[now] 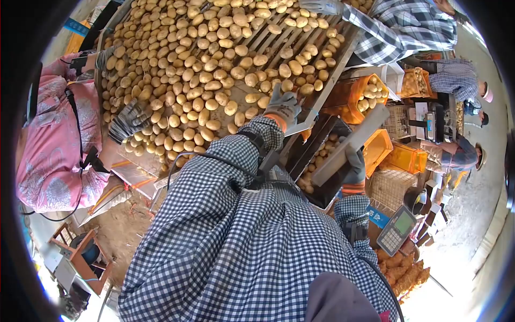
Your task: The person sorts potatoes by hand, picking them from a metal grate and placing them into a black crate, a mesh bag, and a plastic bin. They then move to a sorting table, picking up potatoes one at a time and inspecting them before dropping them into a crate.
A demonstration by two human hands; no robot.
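My left hand (283,106), in a grey glove with an orange cuff, reaches over the lower right edge of the sorting table. Its fingers are spread, close to the potatoes (252,96) there, and I see nothing held in it. A long, flat grey board (351,145) slants in front of me, and my right hand (354,169) grips it by its right side, partly hidden behind it. Below that board stands a dark bin (300,155) with potatoes (321,155) inside.
Potatoes cover much of the slatted table (279,43). A co-worker in pink (61,139) stands left with gloved hands on potatoes; another in a checked shirt (407,29) reaches in from the top right. Orange crates (378,150) and a scale display (397,231) are at right.
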